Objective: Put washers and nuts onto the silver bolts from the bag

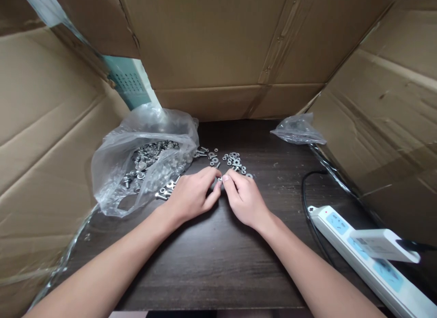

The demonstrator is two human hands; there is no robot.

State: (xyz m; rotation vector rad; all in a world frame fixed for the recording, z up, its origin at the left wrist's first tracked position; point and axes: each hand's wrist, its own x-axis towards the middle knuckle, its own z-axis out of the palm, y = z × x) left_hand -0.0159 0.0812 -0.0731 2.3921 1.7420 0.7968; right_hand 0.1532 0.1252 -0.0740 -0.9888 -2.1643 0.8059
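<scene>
Two bare hands meet over a dark bench (211, 268) inside walls of brown cardboard (208, 44), the left hand (197, 192) pinching a small metal piece (220, 179) between thumb and forefinger while the right hand (244, 195), thumb and fingers pressed together, grips it from the other side. The piece sits at the meeting of the fingertips, just in front of a scatter of hardware, and the fingers cover so much of it that I cannot tell its exact shape from where I stand. Beyond the right hand lies a loose cluster of nuts and washers (235, 162); more bolts and washers (164, 194) spread beside the left hand, which hides part of them from view. Crowding in on the left, a large clear plastic bag (105, 176) gapes open on a heap of bolts (141, 165), its cloudy film veiling some of the metal. A smaller clear bag (298, 129) lies crumpled at the back, near the right-hand cardboard. Well apart from the hands, a white power strip (357, 259) runs slantwise toward the near right corner, a white adapter (384, 245) covering some of its sockets, and a black cable (303, 195) curves around its far end. At the back left, a green panel with dark lettering (131, 83) shows through a gap in the cardboard
</scene>
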